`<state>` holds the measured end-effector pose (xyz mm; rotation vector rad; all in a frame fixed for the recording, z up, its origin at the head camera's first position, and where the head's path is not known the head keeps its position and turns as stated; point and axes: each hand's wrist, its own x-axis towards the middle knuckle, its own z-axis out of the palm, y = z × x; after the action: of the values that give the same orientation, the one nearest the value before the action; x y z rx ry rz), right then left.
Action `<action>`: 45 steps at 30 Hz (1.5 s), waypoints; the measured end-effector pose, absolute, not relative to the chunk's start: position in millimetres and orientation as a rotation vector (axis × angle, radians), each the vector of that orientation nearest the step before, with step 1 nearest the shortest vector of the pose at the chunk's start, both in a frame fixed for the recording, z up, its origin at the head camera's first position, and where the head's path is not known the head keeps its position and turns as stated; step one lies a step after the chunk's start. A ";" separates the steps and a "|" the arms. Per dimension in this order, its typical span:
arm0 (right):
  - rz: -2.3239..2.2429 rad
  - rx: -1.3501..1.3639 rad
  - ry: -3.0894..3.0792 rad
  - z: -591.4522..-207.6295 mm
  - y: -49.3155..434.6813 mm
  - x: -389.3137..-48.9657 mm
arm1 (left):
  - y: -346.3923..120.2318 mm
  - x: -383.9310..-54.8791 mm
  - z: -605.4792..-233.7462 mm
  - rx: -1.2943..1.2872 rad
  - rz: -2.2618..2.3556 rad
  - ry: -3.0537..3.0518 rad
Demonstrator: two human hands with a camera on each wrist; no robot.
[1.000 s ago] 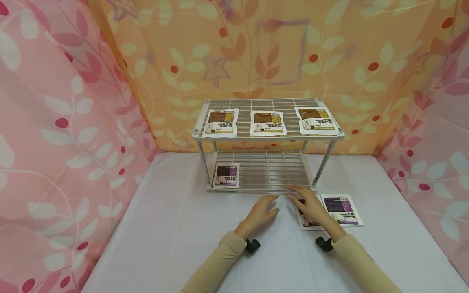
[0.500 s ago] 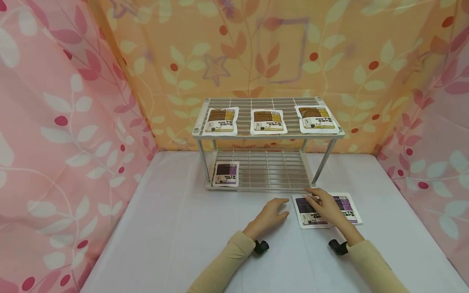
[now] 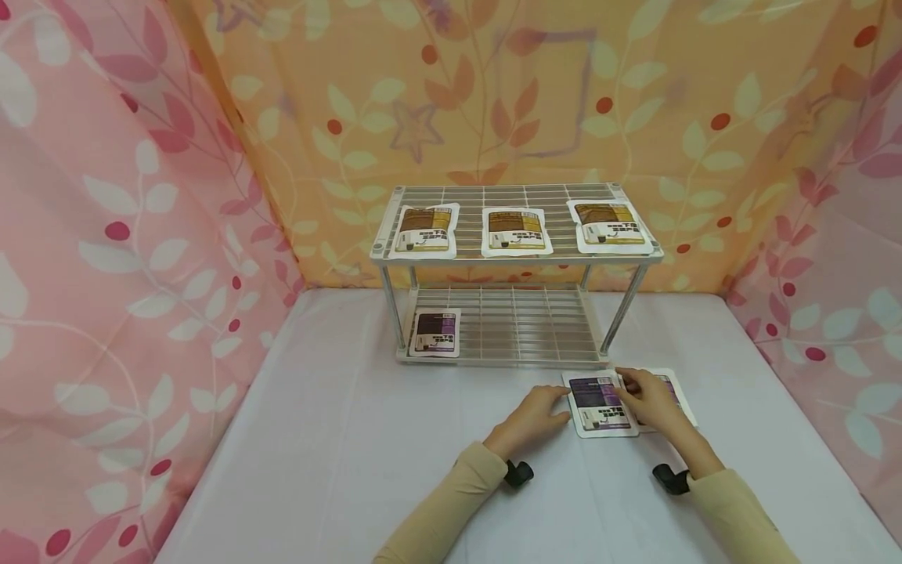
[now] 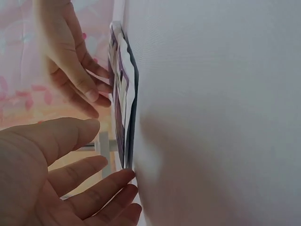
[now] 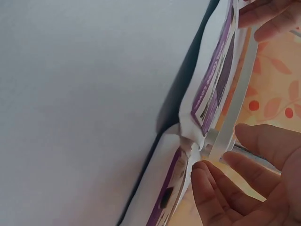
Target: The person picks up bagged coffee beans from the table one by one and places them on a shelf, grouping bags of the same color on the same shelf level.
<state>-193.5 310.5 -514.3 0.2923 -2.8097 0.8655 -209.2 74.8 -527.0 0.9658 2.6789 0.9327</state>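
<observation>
Two flat white-edged pouches with black and purple labels lie side by side on the white cloth, in front of the rack's right end. At the left edge of the nearer-to-middle pouch (image 3: 599,403) are the fingertips of my left hand (image 3: 528,421), fingers extended and thumb apart. My right hand (image 3: 657,403) reaches over the second pouch (image 3: 678,392) and partly hides it; its fingertips are at the seam between the two. In the right wrist view the fingers of the right hand (image 5: 249,183) are loosely bent, thumb spread away. The left wrist view shows both pouches edge-on.
A two-tier wire rack (image 3: 521,321) stands behind the hands. Its lower tier bears one purple pouch (image 3: 435,334) at the left; three brown-and-yellow pouches lie on top, including a middle one (image 3: 517,232). Floral curtains (image 3: 479,94) enclose the table.
My right hand has moved right, off the left pouch to its right edge. My left hand has moved right, up to that pouch's left edge. The pouches stay in place.
</observation>
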 end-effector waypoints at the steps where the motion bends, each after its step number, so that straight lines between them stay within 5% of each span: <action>1: 0.854 0.280 -2.816 -514.1 311.1 -192.4 | 76.1 -208.8 -527.2 0.966 0.927 2.680; 45: 0.966 0.296 -2.834 -518.7 273.6 -176.0 | 53.1 -198.6 -530.3 1.020 1.214 2.635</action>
<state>-176.0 273.6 -518.7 0.2960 -2.8335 0.9657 -198.6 53.1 -530.3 1.0202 2.6350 1.2142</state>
